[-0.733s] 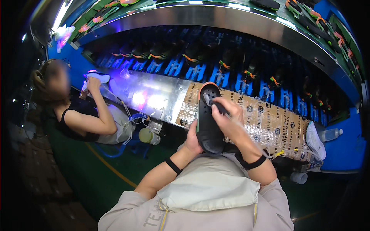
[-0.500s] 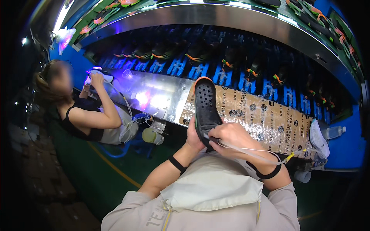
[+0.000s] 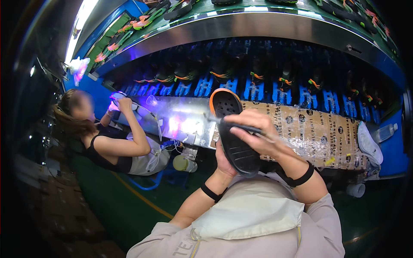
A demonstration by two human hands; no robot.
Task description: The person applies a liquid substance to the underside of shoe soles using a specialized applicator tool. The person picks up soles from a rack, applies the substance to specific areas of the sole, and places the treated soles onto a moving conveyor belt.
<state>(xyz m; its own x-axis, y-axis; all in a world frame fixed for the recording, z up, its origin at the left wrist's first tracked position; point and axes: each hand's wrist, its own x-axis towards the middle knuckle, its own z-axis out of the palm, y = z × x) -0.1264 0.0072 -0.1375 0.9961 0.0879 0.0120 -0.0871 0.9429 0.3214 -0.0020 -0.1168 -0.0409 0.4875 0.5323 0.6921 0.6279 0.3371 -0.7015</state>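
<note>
The left hand [image 3: 223,158] is clamped from behind on a black shoe sole [image 3: 232,129] held upright, long axis running near to far above the worktop [image 3: 318,129], while the right hand [image 3: 254,133], closed around a thin brush [image 3: 241,126], crosses its face from the right.

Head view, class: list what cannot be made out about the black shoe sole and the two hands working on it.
- Left hand: head view, mostly hidden behind the shoe sole; its grip is unclear.
- Thin tool in the right hand: head view, its tip is blurred and too small to identify.
- Sole's far face: head view, turned away from the camera.
- Shoes on the blue rack: head view, dark and too small.
</note>
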